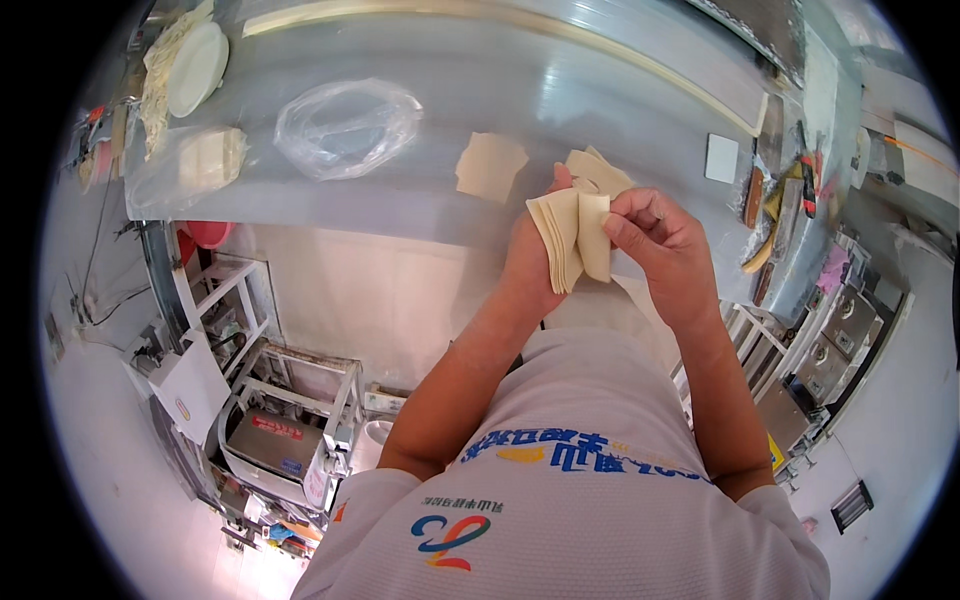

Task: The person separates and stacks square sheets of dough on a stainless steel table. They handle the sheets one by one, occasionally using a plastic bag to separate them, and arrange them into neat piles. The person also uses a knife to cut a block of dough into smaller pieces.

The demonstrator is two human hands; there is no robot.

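A stack of thin, pale yellow dough sheets [558, 240] rests in my left hand [528, 255], whose fingers wrap round it just over the near edge of the table. Thumb and fingertips of my right hand [655, 232] pinch the edge of a folded dough sheet [594, 235] at the right side of the stack. More pale sheets [600, 168] show behind my hands; whether they belong to the stack I cannot tell. One roughly square dough sheet [491, 166] lies flat on the grey tabletop [440, 205], left of my hands.
Further left are a crumpled clear plastic bag [350, 128], a pale block in clear plastic [207, 160] and a white plate [198, 70]. A white card [721, 158] and several handled tools [756, 195] lie at the right. Below left stands a metal-framed machine [280, 445].
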